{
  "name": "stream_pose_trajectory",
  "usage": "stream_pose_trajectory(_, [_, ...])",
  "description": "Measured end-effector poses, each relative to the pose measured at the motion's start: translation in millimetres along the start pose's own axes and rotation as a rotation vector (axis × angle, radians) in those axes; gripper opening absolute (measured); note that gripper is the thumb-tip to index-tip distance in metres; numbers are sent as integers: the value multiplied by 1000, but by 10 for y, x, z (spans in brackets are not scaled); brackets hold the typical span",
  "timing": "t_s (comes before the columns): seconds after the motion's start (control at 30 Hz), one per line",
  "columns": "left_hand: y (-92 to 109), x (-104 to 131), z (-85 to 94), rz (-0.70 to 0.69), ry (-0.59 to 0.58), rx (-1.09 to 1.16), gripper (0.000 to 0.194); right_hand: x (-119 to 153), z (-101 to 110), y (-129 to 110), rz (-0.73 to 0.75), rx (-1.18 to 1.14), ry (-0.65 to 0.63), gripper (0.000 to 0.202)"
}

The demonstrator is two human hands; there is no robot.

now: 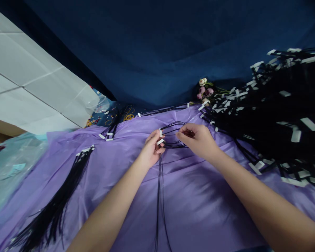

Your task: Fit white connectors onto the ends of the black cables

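Note:
In the middle of the head view my left hand (152, 148) is closed on black cords (174, 145) near their white tags (160, 141). The cords curve in loops toward the right, and a few loose strands hang down below the hand. Fingers pinched together, my right hand (196, 138) is at the right end of the loops, gripping the strands there. Its fingertips partly hide what they hold. Both hands are just above a purple cloth (189, 196).
A large heap of tagged black cords (273, 115) lies at the right. At the left is a neat bundle of cords (68, 185). Artificial flowers (205, 91), yellow rubber bands (128, 117) and a few tagged cords (164, 110) lie along the back, before a dark blue curtain (157, 52).

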State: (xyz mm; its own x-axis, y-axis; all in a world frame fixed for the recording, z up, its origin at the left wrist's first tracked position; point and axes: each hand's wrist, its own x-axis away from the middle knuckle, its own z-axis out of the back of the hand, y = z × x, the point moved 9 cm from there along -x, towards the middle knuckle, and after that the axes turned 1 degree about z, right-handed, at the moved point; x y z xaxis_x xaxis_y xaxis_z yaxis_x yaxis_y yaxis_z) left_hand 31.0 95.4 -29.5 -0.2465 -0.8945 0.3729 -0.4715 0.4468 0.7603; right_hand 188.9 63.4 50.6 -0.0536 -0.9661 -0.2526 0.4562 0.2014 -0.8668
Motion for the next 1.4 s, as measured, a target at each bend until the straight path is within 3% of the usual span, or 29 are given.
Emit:
stream_pose_trajectory(0.2, [-7, 5, -45, -29, -51, -71, 35, 38, 38, -221, 281, 195, 76, 10])
stream_pose_trajectory(0.4, [-29, 6, -72, -35, -74, -115, 36, 97, -64, -242, 297, 357, 34, 12])
stream_pose_trajectory(0.6, [-33, 29, -107, -36, -107, -162, 37, 163, -205, -303, 404, 489, 9, 23])
stream_pose_trajectory(1.03, [-37, 22, -134, -14, -146, -163, 37, 141, -276, -281, 445, 407, -92, 26])
stream_pose_trajectory(1.4, [-55, 30, -125, -2, -161, -186, 39, 143, -271, -305, 522, 343, -87, 21])
